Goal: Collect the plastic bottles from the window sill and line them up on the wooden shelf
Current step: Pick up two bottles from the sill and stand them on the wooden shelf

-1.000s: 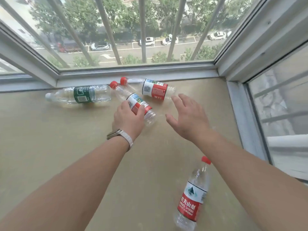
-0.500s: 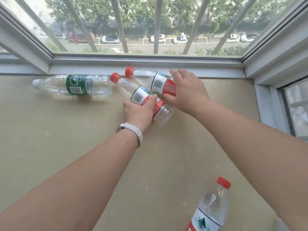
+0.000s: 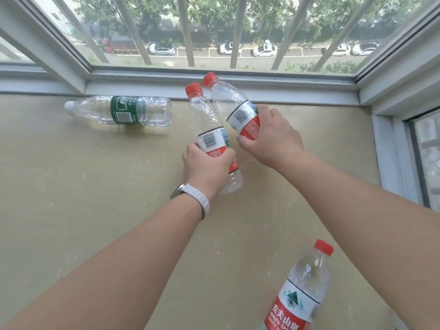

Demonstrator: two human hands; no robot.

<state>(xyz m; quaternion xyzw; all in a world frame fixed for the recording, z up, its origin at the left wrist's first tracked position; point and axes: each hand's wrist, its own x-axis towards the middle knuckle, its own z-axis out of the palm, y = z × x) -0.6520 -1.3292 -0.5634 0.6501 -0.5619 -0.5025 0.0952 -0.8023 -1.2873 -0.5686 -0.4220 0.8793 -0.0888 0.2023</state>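
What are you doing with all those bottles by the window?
A person is picking up clear plastic bottles from the beige window sill. The left hand grips one red-capped bottle, and the right hand grips another red-capped bottle, both lifted with caps up. A green-labelled bottle with a white cap lies on its side near the window, and a third red-capped bottle lies closer.

Beige window sill [image 3: 71,198] bare at left and centre; clear green-labelled plastic bottle [image 3: 121,111] lies far left, red-capped red-labelled bottle [image 3: 302,289] near right.
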